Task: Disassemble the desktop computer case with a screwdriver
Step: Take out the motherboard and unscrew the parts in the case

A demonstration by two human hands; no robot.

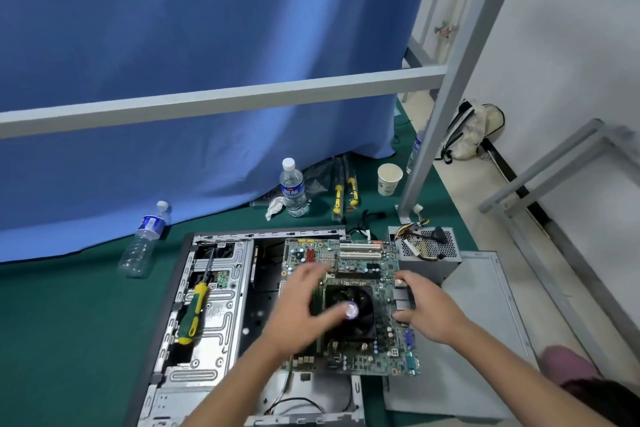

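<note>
Bright, even indoor light with soft shadows; the left hand (300, 302) is motion-blurred, and wide-angle distortion bends the frame bar (221, 101) at the edges.

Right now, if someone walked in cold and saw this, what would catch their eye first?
Probably the green circuit board in the middle, with the left hand over its fan and the right hand gripping its right edge, above the opened computer case. Next, the green-and-yellow screwdriver lying unused on the case's metal frame at left. Behind everything hangs a big blue curtain.
</note>
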